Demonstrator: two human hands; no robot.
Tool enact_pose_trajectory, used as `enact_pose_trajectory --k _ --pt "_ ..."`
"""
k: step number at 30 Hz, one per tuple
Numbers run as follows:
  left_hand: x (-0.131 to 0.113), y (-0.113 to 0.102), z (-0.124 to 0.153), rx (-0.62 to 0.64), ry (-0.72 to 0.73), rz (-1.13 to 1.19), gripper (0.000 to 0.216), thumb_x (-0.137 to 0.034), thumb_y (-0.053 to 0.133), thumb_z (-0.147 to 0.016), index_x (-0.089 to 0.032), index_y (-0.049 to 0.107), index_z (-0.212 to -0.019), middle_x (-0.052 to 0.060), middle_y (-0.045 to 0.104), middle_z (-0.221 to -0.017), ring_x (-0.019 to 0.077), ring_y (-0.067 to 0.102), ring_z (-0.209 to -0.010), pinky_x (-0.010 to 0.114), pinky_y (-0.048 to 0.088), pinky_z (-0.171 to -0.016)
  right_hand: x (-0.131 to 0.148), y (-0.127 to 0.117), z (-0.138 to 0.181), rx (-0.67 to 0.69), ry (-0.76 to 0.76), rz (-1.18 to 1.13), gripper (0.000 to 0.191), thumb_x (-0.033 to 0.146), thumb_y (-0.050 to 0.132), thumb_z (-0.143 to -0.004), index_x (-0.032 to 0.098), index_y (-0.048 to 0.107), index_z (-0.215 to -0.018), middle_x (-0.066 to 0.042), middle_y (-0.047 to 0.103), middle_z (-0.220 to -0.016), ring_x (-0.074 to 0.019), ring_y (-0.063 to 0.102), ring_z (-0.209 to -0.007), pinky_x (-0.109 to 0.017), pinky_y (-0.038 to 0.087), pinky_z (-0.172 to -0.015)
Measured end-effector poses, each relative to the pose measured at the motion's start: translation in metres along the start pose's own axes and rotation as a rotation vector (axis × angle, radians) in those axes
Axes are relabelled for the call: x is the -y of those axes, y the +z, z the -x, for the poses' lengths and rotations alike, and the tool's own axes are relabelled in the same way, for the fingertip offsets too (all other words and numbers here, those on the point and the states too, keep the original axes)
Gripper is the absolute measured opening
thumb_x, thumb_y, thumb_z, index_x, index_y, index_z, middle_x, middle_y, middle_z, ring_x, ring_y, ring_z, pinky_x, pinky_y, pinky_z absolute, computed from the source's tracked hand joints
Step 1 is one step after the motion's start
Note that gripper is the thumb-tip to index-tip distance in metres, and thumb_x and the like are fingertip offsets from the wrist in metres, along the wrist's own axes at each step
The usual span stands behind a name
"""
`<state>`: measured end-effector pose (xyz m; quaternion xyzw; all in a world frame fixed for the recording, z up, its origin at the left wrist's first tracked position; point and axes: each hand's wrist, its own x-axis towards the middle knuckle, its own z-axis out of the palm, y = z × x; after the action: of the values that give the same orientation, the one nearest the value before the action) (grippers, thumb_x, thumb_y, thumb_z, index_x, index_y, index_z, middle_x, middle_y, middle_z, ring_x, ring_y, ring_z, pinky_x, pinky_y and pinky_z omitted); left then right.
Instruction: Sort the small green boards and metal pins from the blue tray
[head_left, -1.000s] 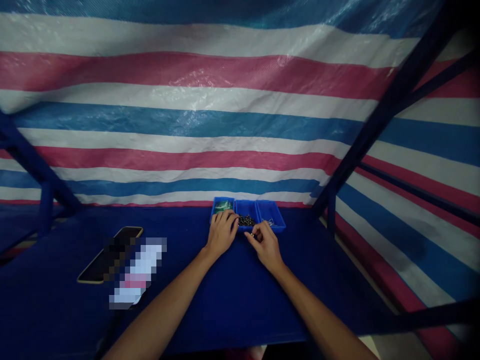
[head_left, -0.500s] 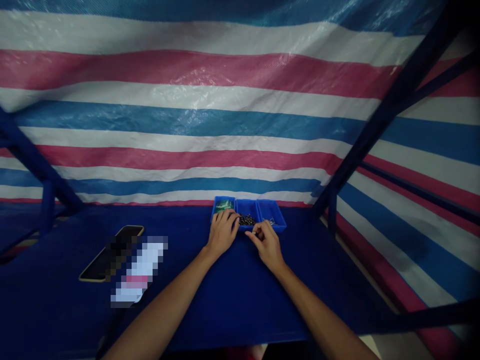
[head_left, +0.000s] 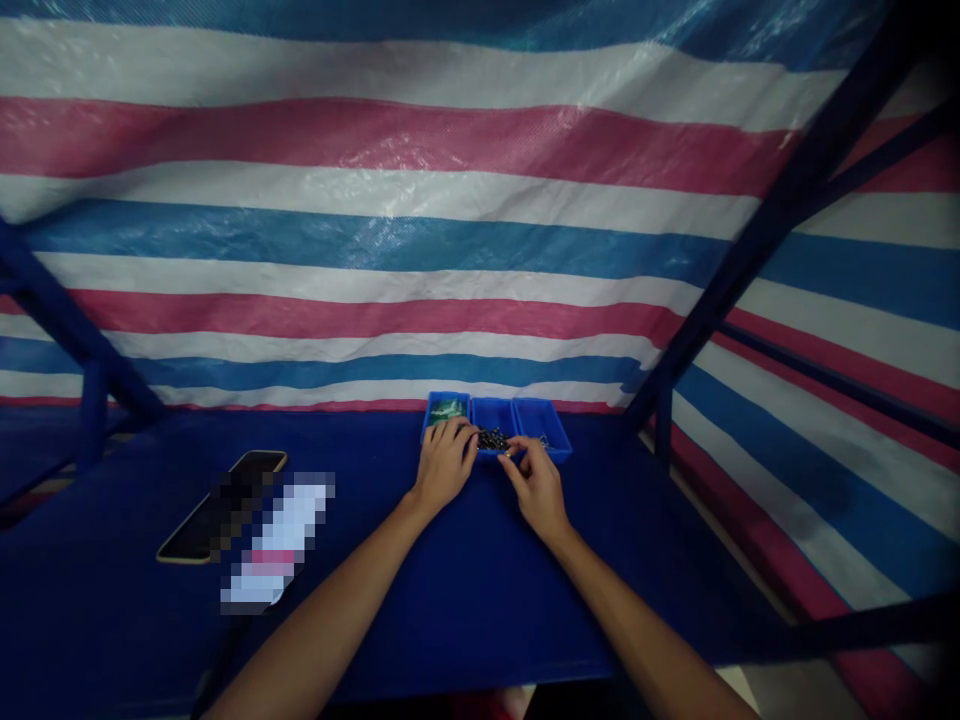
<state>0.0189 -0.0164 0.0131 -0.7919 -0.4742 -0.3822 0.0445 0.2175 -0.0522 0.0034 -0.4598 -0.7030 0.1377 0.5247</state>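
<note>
My left hand (head_left: 448,465) lies over the front of the left blue bin (head_left: 431,402), fingers lightly bent and slightly apart, with nothing visible in them. Something green (head_left: 448,409) shows inside that bin beyond the fingers. Small dark metal parts (head_left: 492,438) are heaped in the middle bin (head_left: 493,411), right beside the left fingertips. At the front edge of the middle bin, my right hand (head_left: 540,487) pinches a tiny shiny metal piece (head_left: 508,453) between thumb and fingers; its kind is too small to tell. A few thin silvery pieces (head_left: 546,441) lie in the right bin (head_left: 538,413), partly behind this hand.
The bins stand at the back of a blue table (head_left: 465,610). A phone (head_left: 217,510) and a blurred-out pale object (head_left: 281,540) lie on the left. Striped sheeting (head_left: 390,230) hangs behind, and dark blue frame bars (head_left: 720,280) slant up at both sides.
My right thumb and fingertips have shifted slightly up toward the middle bin's front edge. My left hand stays almost where it was.
</note>
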Motion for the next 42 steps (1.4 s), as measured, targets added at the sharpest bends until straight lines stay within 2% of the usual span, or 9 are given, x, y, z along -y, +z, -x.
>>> enact_pose_trajectory --k 7,15,20,27,34,42 --pt "-0.0004 0.0009 -0.0007 -0.008 0.001 -0.010 0.025 -0.029 0.045 -0.111 -0.025 0.068 -0.119 0.008 0.068 -0.123 0.0251 0.063 -0.113 0.043 0.044 -0.098 -0.0031 0.0005 0.0012 -0.005 0.015 0.023 0.024 0.038 0.058 -0.106 0.023 0.063 -0.124 -0.005 0.069 -0.104 -0.0158 0.053 -0.066 -0.032 0.052 -0.071" --pt "0.0001 0.0010 0.0000 -0.018 0.002 -0.002 0.025 -0.029 0.045 -0.111 -0.025 0.068 -0.119 0.008 0.068 -0.123 0.0250 0.063 -0.113 0.043 0.045 -0.098 -0.0060 0.0013 -0.0005 0.004 -0.009 0.021 0.029 0.038 0.051 -0.109 0.025 0.063 -0.132 -0.008 0.072 -0.114 -0.0179 0.059 -0.068 -0.035 0.055 -0.073" --pt "0.0003 0.0012 -0.0001 -0.003 0.002 -0.005 0.025 -0.029 0.045 -0.111 -0.025 0.068 -0.120 0.007 0.067 -0.124 0.0248 0.062 -0.114 0.043 0.044 -0.099 -0.0061 -0.0008 -0.0026 0.045 -0.021 0.049 0.023 0.039 0.056 -0.107 0.024 0.068 -0.120 -0.007 0.071 -0.107 -0.0183 0.061 -0.071 -0.034 0.055 -0.075" --pt "-0.0001 0.0019 0.0000 -0.013 0.002 -0.011 0.025 -0.028 0.045 -0.111 -0.025 0.068 -0.119 0.008 0.068 -0.123 0.0250 0.063 -0.114 0.043 0.045 -0.098 -0.0050 -0.0026 -0.0055 0.058 -0.037 0.061 0.022 0.041 0.054 -0.109 0.026 0.069 -0.113 -0.007 0.070 -0.106 -0.0229 0.066 -0.088 -0.036 0.055 -0.083" --pt "0.0016 0.0033 0.0000 -0.019 0.010 -0.011 0.024 -0.028 0.046 -0.110 -0.025 0.068 -0.119 0.008 0.068 -0.123 0.0254 0.063 -0.114 0.045 0.045 -0.098 -0.0098 -0.0039 -0.0062 0.025 -0.049 0.115 0.020 0.040 0.052 -0.110 0.026 0.066 -0.113 -0.006 0.068 -0.102 -0.0233 0.067 -0.091 -0.035 0.055 -0.082" --pt "0.0011 0.0026 -0.0001 -0.016 0.010 -0.016 0.024 -0.028 0.047 -0.110 -0.026 0.068 -0.120 0.007 0.068 -0.123 0.0251 0.063 -0.114 0.044 0.045 -0.098 -0.0037 -0.0047 -0.0051 0.026 -0.071 0.130 0.027 0.034 0.044 -0.112 0.029 0.067 -0.126 -0.010 0.067 -0.116 -0.0261 0.068 -0.110 -0.040 0.055 -0.096"
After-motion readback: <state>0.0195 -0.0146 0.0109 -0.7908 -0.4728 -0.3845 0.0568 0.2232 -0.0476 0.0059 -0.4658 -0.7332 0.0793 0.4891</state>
